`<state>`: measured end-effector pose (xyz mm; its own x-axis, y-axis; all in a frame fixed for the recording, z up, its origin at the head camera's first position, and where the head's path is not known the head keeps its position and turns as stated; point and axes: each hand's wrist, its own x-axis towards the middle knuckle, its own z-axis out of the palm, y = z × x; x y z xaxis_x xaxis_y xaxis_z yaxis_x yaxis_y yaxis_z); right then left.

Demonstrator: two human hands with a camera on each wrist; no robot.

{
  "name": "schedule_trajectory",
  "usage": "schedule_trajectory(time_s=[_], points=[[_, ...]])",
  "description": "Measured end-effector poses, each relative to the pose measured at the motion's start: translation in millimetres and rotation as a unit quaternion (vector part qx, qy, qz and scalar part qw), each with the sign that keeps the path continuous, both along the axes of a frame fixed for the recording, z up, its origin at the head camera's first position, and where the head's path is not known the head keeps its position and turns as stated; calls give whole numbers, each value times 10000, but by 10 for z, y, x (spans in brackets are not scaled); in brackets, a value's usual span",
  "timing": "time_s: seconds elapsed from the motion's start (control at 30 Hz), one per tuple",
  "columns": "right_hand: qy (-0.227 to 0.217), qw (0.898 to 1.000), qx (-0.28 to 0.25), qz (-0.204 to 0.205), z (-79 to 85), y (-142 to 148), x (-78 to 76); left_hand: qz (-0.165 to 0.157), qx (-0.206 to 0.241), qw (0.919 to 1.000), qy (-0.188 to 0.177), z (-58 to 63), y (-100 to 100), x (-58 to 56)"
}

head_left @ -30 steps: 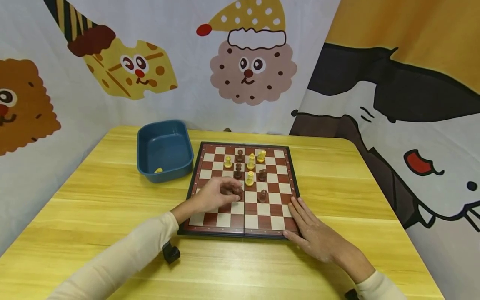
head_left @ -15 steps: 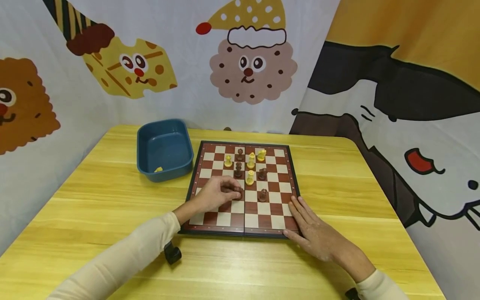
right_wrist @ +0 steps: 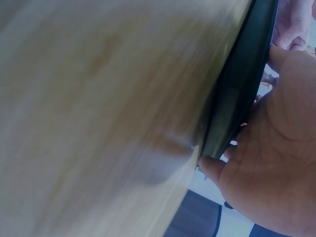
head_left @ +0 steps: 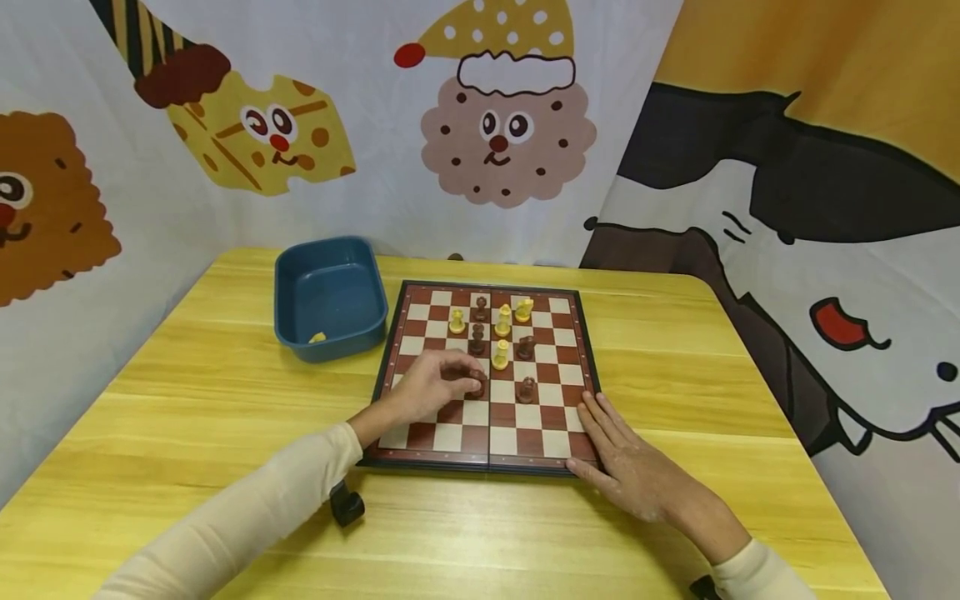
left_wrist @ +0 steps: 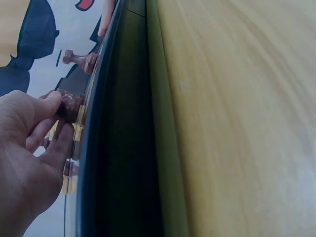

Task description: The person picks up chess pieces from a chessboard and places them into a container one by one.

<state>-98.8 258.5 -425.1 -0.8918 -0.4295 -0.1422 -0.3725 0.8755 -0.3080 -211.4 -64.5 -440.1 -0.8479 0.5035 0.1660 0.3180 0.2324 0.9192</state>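
In the head view, a chessboard [head_left: 472, 437] lies on the table with brown and yellow pieces standing on it. My left hand [head_left: 429, 387] reaches over its left half and pinches a brown chess piece [head_left: 479, 384] between thumb and fingers. The left wrist view shows the same brown chess piece [left_wrist: 72, 106] low at the board surface, partly covered by the fingers. My right hand [head_left: 637, 471] rests on the board's near right edge with straight fingers. Nearest on the right half is another brown piece [head_left: 527, 389]. A yellow piece [head_left: 501, 356] stands just beyond the left fingertips.
A blue bin [head_left: 330, 346] stands to the left of the board, with a small yellow piece [head_left: 318, 337] inside. Farther back on the board are several more pieces, including a yellow knight [head_left: 523, 311]. A printed cloth [head_left: 382, 221] hangs behind the wooden table [head_left: 652, 325].
My left thumb has moved up slightly, closer against the brown piece. My right hand and the other pieces have stayed in place.
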Motion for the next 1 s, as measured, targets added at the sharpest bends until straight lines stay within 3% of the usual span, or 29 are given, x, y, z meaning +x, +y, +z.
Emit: schedule_trajectory(time_s=[0.27, 1.0], points=[[-53, 10000, 36, -15, 7, -20, -10, -23, 203, 9998, 85, 158, -36, -29], [-194, 9997, -101, -112, -9, 6, -1, 487, 351, 9982, 8, 306, -297, -113]])
